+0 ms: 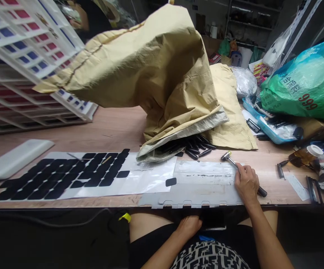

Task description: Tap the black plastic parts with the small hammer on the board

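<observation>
My right hand [246,184] is wrapped round the handle of a small hammer [231,161], which lies low over the grey sheet [201,188] at the table's front edge. The hammer's head points away from me, and one end of it looks yellow. Below the table edge, over my lap, my left hand [189,226] is curled closed; whatever its fingers hold is hidden. Black pen-like parts [197,145] spill from the mouth of a large tan paper sack [178,78]. One black rounded piece [171,182] rests at the grey sheet's left side.
Many black rounded pieces [94,170] lie in rows on white paper [150,175] at left. Beyond them are a white box-like object [18,158] and a tilted white plastic crate [38,71]. A green bag [304,82], blue trays [276,130] and an amber bottle [303,156] crowd the right.
</observation>
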`<state>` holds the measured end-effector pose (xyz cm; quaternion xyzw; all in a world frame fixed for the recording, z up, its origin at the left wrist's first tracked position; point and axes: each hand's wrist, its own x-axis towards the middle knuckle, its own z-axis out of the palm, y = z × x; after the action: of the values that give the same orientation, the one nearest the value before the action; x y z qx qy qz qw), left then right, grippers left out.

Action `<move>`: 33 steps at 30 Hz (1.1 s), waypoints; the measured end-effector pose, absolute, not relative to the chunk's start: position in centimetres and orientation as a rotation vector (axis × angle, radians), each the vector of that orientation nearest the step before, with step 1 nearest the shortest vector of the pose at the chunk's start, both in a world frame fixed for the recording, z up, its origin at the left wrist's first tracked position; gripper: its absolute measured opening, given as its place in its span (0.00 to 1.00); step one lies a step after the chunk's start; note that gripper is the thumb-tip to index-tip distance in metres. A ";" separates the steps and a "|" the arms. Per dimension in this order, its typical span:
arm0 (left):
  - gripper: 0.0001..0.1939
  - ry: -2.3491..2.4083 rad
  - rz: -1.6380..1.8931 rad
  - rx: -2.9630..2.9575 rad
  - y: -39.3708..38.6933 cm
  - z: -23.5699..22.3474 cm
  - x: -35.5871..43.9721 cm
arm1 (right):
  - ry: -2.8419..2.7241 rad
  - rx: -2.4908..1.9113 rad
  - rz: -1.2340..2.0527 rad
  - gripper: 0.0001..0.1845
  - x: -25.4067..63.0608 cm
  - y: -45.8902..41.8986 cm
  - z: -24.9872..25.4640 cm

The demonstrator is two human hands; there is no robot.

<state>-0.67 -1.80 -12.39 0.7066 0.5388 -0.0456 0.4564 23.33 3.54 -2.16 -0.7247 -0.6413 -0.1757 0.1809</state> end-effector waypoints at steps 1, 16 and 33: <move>0.23 1.342 -0.130 1.746 -1.9 -12.1 -0.6 | -1.811 -2.046 -0.497 0.19 23.3 3.5 -2.2; 0.17 1.418 0.516 2.392 11.5 2.0 -2.5 | -1.789 -2.022 -0.465 0.18 23.4 3.6 -2.2; 0.11 1.442 0.565 2.496 12.2 -0.1 -3.8 | -1.772 -2.059 -0.374 0.17 23.3 3.5 -2.0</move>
<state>-3.79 12.24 -0.07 0.8452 0.4885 0.1912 0.1021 23.29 3.48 -1.98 -0.7359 -0.6334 -0.1338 0.1982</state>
